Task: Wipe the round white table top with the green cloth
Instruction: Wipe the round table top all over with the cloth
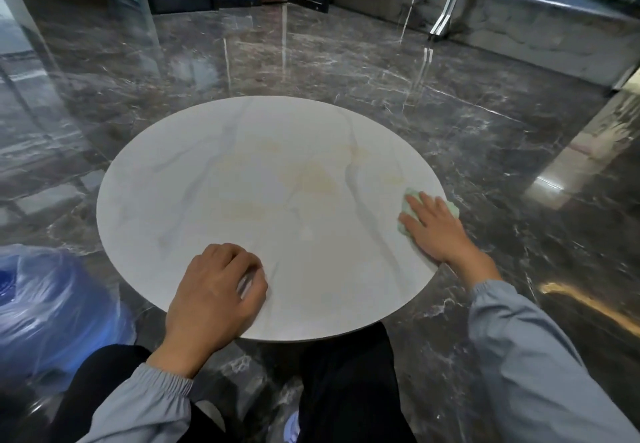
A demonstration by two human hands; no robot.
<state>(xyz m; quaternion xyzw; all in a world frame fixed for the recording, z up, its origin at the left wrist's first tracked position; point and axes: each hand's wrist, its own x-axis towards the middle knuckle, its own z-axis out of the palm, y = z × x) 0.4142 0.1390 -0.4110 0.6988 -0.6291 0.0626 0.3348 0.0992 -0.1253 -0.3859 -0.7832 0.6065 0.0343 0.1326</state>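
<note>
pressing the green cloth [408, 209] flat with spread fingers of the right hand [434, 229] at the right edge of the table top [242, 183]; resting the left hand [214, 290], fingers curled and holding nothing, near the front edge.

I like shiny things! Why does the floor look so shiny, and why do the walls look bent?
Head view: the polished dark marble floor mirrors the lights as bright streaks; the wide-angle lens bends straight edges near the borders; the left hand looks slightly motion-blurred.

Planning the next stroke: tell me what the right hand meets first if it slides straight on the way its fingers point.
Nothing, apparently: the right hand on the cloth points up-left over bare table.
</note>
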